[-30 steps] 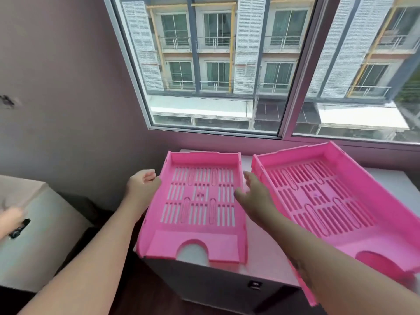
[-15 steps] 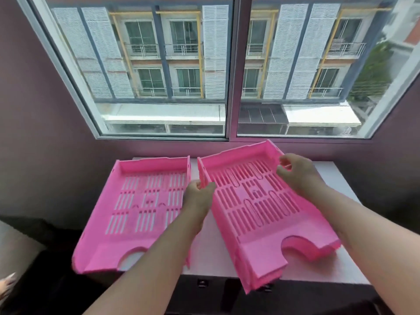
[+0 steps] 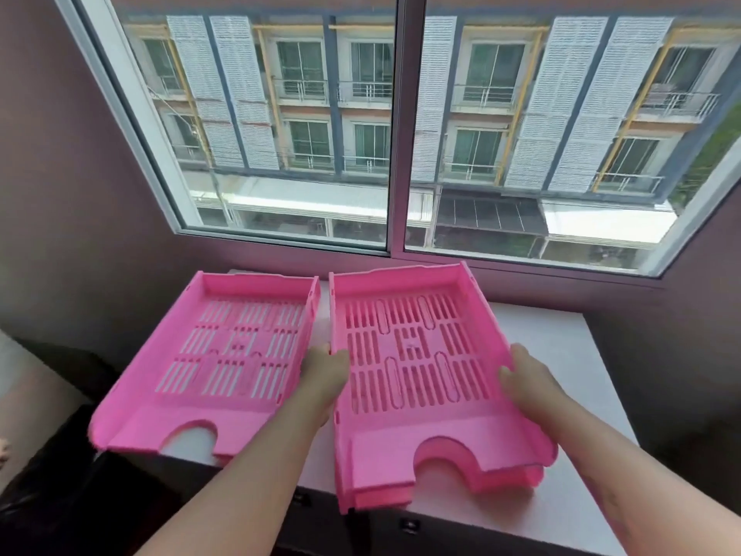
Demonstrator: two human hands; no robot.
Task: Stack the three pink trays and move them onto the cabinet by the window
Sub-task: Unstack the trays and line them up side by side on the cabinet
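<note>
A wide sliding window [image 3: 395, 126] fills the upper view, its pale frame split by a central mullion, and bright daylight comes through it from a multi-storey building [image 3: 501, 98] with white shutters, yellow pipes and small balconies. Dull mauve walls [image 3: 60, 194] run on both sides and below the sill. Under the window stands a cabinet [image 3: 561, 355] with a white top and a dark front edge, its back edge against the wall; left of it lies dark floor [image 3: 52, 495] and a pale, blurred surface at the frame's left edge.
</note>
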